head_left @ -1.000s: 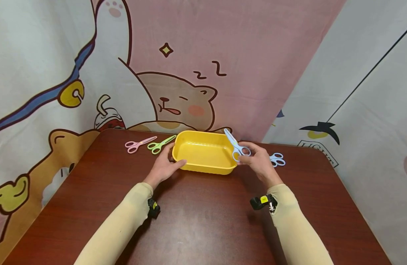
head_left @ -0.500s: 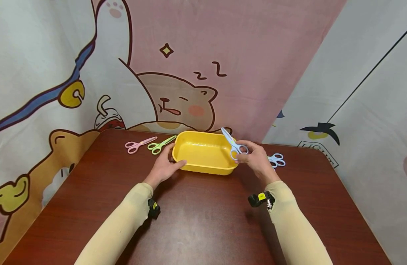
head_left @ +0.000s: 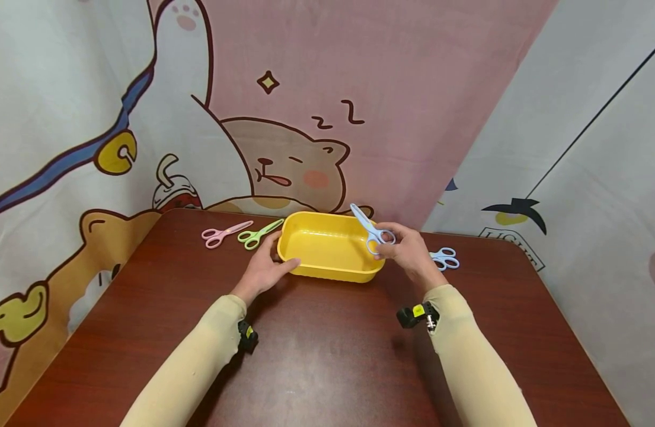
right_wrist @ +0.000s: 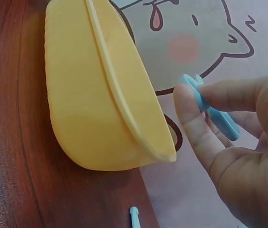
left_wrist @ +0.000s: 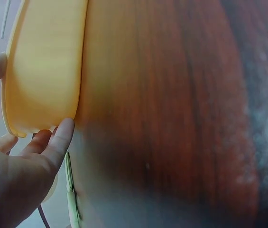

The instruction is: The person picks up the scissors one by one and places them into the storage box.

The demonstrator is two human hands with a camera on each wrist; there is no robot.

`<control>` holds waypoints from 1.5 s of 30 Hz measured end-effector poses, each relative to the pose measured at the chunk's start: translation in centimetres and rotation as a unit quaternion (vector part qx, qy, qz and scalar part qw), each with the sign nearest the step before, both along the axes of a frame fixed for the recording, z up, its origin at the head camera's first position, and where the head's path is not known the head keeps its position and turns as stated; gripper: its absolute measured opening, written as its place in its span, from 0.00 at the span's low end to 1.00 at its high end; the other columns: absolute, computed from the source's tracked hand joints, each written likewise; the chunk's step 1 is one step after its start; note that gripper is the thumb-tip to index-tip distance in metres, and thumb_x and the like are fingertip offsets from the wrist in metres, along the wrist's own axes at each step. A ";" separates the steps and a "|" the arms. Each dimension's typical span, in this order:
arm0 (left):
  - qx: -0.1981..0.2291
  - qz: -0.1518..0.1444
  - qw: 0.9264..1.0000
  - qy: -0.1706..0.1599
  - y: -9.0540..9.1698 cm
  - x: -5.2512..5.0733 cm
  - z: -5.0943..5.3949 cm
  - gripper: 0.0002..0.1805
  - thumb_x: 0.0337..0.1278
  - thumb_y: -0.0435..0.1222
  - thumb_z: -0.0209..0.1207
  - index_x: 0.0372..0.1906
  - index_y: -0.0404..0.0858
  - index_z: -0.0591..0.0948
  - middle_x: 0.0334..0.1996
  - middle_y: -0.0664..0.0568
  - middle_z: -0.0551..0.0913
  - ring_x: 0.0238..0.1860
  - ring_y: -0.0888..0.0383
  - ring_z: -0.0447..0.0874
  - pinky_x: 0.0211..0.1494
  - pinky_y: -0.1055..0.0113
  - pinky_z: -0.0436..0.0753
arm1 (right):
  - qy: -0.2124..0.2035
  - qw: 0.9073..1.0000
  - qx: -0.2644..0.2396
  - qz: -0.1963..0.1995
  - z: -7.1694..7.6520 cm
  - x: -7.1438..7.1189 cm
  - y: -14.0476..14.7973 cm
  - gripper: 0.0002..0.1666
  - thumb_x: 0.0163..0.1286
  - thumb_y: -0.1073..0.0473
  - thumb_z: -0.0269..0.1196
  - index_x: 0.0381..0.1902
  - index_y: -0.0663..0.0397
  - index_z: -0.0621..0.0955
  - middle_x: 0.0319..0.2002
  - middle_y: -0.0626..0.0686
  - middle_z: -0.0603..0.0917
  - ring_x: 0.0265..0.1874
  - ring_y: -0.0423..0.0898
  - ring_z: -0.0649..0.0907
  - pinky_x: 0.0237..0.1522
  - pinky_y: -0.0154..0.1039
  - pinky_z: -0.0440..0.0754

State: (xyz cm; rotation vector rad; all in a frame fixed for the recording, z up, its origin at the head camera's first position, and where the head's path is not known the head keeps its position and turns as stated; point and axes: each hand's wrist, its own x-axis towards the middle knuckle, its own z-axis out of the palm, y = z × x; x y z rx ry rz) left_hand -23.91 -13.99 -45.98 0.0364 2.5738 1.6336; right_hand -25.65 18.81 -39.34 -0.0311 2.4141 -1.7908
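A yellow tray stands near the table's back edge, its inside bare. My left hand grips its left end, the thumb along the front rim; the left wrist view shows the fingers around that end of the tray. Above the tray's right end, my right hand pinches blue scissors by the handle loops, blades pointing up and to the left. In the right wrist view, thumb and finger hold the blue handle beside the tray rim.
Pink scissors and green scissors lie left of the tray on the brown table. Other blue scissors lie to the right, partly behind my right hand. A printed cloth hangs behind the table.
My right hand has moved a little to the left with the blue scissors, which are now further over the tray's right end. My left hand and the tray have stayed in place.
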 end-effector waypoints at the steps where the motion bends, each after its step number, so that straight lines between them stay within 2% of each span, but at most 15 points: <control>1: 0.000 0.000 1.000 0.000 0.0 0.0 0.0 0.51 0.59 0.46 0.73 0.81 0.45 0.57 0.73 0.42 0.69 0.62 0.45 0.78 0.64 0.50 0.79 | 0.001 1.000 0.001 0.003 0.1 0.0 0.0 0.32 0.62 0.75 0.68 0.66 0.62 0.78 0.45 0.58 0.73 0.42 0.50 0.77 0.40 0.38 0.88; 10: -0.004 0.000 1.000 0.005 0.0 -0.1 -0.2 0.50 0.59 0.46 0.73 0.81 0.45 0.58 0.69 0.41 0.73 0.59 0.46 0.80 0.61 0.52 0.80 | 0.008 1.000 -0.024 0.017 0.4 -0.4 -0.6 0.31 0.63 0.79 0.66 0.65 0.65 0.78 0.42 0.57 0.73 0.39 0.48 0.79 0.40 0.41 0.89; 20: -0.008 0.002 1.000 0.000 0.0 0.0 0.0 0.50 0.59 0.46 0.73 0.81 0.46 0.57 0.70 0.42 0.72 0.60 0.46 0.79 0.62 0.51 0.79 | 0.011 0.999 0.007 0.029 0.8 -0.8 -0.9 0.30 0.64 0.77 0.66 0.65 0.64 0.78 0.42 0.58 0.72 0.36 0.49 0.82 0.40 0.40 0.88; 31: -0.008 0.002 1.000 0.002 0.0 0.0 0.0 0.50 0.59 0.46 0.73 0.81 0.45 0.57 0.70 0.41 0.72 0.60 0.45 0.79 0.62 0.51 0.80 | 0.004 0.999 0.013 0.044 1.1 -1.1 -1.5 0.31 0.65 0.76 0.65 0.66 0.63 0.78 0.46 0.60 0.73 0.36 0.50 0.83 0.44 0.46 0.88; 38: -0.011 0.004 1.000 -0.006 -0.1 0.0 -0.1 0.51 0.58 0.48 0.73 0.81 0.48 0.57 0.71 0.42 0.71 0.61 0.46 0.79 0.62 0.51 0.79 | -0.004 0.999 0.011 0.054 1.7 -1.2 -2.0 0.31 0.64 0.77 0.64 0.66 0.63 0.78 0.46 0.61 0.73 0.37 0.52 0.81 0.51 0.56 0.86; 45: -0.010 0.006 1.000 -0.005 0.0 0.0 -0.1 0.50 0.58 0.47 0.73 0.81 0.48 0.58 0.71 0.43 0.72 0.61 0.46 0.79 0.63 0.51 0.79 | -0.014 0.998 0.026 0.063 2.3 -1.7 -2.3 0.29 0.65 0.77 0.64 0.65 0.62 0.78 0.47 0.62 0.73 0.37 0.53 0.82 0.40 0.41 0.89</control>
